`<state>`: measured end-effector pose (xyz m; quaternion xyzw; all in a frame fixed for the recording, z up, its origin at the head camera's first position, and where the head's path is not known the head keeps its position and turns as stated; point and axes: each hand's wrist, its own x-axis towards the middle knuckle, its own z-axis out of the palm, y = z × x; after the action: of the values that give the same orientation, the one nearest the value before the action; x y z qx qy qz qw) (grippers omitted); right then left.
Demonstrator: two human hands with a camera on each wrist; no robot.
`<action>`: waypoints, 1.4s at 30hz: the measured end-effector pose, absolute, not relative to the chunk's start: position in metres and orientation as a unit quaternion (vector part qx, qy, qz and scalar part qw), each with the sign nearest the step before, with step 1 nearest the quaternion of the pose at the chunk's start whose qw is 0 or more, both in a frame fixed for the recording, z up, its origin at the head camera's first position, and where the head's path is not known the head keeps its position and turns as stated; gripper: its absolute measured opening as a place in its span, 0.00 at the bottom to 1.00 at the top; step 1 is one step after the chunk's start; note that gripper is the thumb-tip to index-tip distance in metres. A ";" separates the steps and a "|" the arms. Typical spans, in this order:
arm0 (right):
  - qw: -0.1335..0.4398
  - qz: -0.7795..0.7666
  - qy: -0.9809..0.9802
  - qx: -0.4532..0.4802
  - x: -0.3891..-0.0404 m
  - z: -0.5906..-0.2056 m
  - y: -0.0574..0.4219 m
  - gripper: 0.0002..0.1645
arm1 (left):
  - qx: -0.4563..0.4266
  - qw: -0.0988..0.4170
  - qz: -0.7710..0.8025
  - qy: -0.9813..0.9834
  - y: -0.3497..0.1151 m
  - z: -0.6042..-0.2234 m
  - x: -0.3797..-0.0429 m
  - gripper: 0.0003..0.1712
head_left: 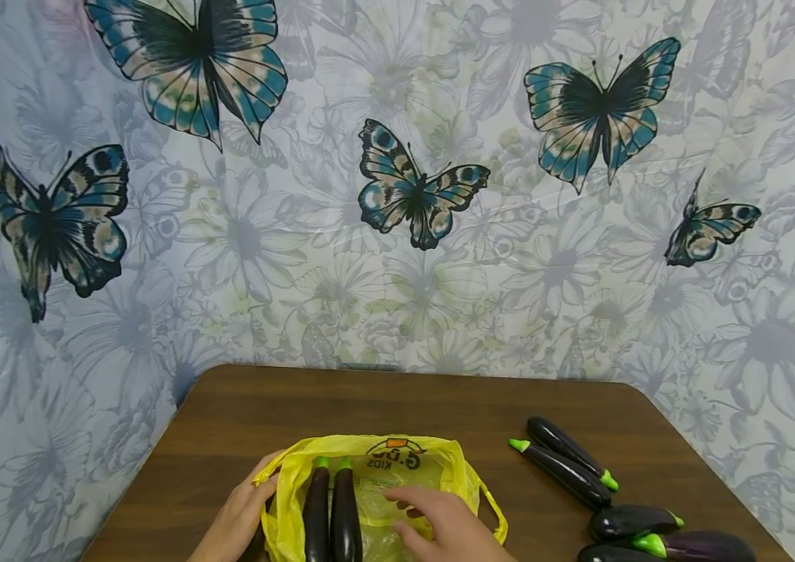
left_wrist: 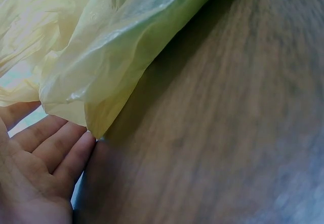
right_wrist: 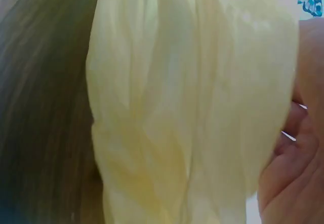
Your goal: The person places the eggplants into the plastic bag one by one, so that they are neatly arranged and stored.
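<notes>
You have the yellow plastic bag (head_left: pixel 285 503) gaping upward. Beyond its far rim a strip of wood runs to the tabletop's far edge; more wood shows between the bag and the loose eggplants right of it. Watch the bag's handle (head_left: pixel 499 515), looped out at its right side. The bag's near end runs out of frame.

Your left hand (head_left: pixel 239 511) touches the bag's outer left side, visible fingers nearly straight. Your right hand (head_left: pixel 443 519) is over the bag's opening, thumb and index spread wide, holding nothing.

Two long, glossy, dark purple eggplants with green caps (head_left: pixel 346 515) lie side by side in the bag's left half, caps toward its far rim. Five loose eggplants (head_left: pixel 566 474) are grouped right of the bag.

Surface is a brown wood-grain tabletop (head_left: pixel 285 406); behind the bag, a pale floral wall covering (head_left: pixel 341 304) with teal-and-black butterflies (head_left: pixel 420 195).

Only head view gives you the eggplants. Left wrist adds fingertips at the bag's lower corner; right wrist, its creased outer side.
</notes>
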<state>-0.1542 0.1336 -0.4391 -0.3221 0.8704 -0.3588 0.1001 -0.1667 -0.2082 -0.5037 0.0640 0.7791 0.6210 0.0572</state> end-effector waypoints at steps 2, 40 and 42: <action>0.075 -0.360 0.874 -0.317 -0.152 -0.438 0.140 0.21 | 0.063 0.053 0.619 0.781 -0.207 -0.504 -0.167 0.30; -0.238 -0.334 0.906 -0.109 -0.131 -0.457 0.243 0.20 | 0.079 0.024 0.576 0.813 -0.206 -0.503 -0.165 0.27; -0.246 -0.320 0.909 -0.108 -0.131 -0.458 0.249 0.21 | 0.076 0.026 0.575 0.814 -0.205 -0.503 -0.165 0.28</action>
<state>-0.1314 0.2494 -0.4579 -0.1081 0.9086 -0.3201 -0.2456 -0.1650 -0.2054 -0.5030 0.0764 0.8139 0.5754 0.0258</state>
